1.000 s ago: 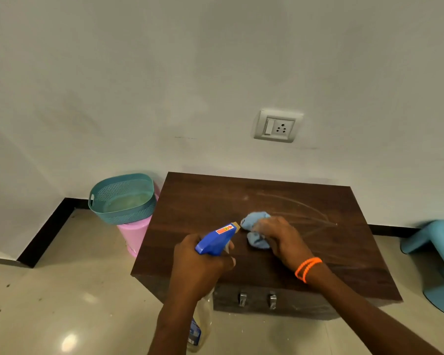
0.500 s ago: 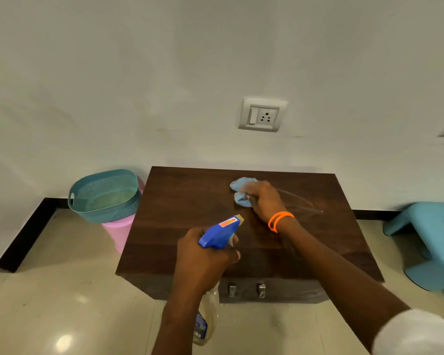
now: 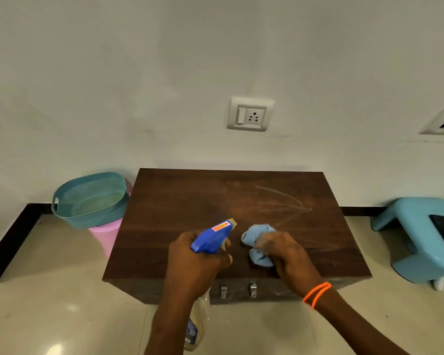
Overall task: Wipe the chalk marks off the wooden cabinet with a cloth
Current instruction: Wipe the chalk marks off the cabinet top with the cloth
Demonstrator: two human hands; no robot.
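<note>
Faint chalk marks [image 3: 287, 208] arc across the right half of the dark wooden cabinet [image 3: 180, 213], whose top sits against the wall. A bunched light-blue cloth [image 3: 257, 243] lies on the near middle of that top, pressed under the right hand [image 3: 286, 254], whose fingers curl over and clutch it; an orange bracelet [image 3: 317, 294] rings the wrist. Just left of it, the left hand [image 3: 195, 265] is wrapped tight around the neck of a spray bottle [image 3: 210, 239], blue nozzle pointing up and to the right toward the marks, its clear body hanging below the cabinet's front edge. Two metal handles [image 3: 238, 290] show on the front. To the left stands a teal basket [image 3: 90, 198] on a pink bin [image 3: 104, 235]; to the right, a blue stool [image 3: 420, 239]. A wall socket [image 3: 250, 115] sits above.
</note>
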